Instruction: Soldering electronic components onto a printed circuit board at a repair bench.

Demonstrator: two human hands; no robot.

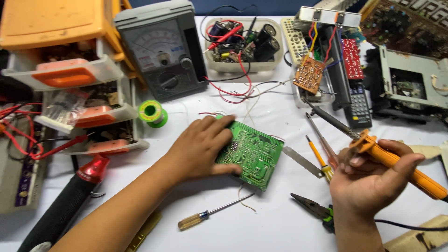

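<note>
A green circuit board (255, 154) lies solder-side up in the middle of the white table. My left hand (200, 147) rests on its left part, fingers over the top edge and thumb along the bottom. My right hand (371, 179) grips an orange soldering iron (396, 161) at the right. The iron's dark metal tip (329, 119) points up and to the left, off the board.
An analog multimeter (161, 49), a green solder spool (151, 112) and orange-fronted drawers (77, 74) stand at the left. A tub of parts (242, 44), a brown board (309, 74) and a remote (359, 105) lie behind. Screwdrivers (212, 213), pliers (312, 208) and tweezers (302, 162) surround the board.
</note>
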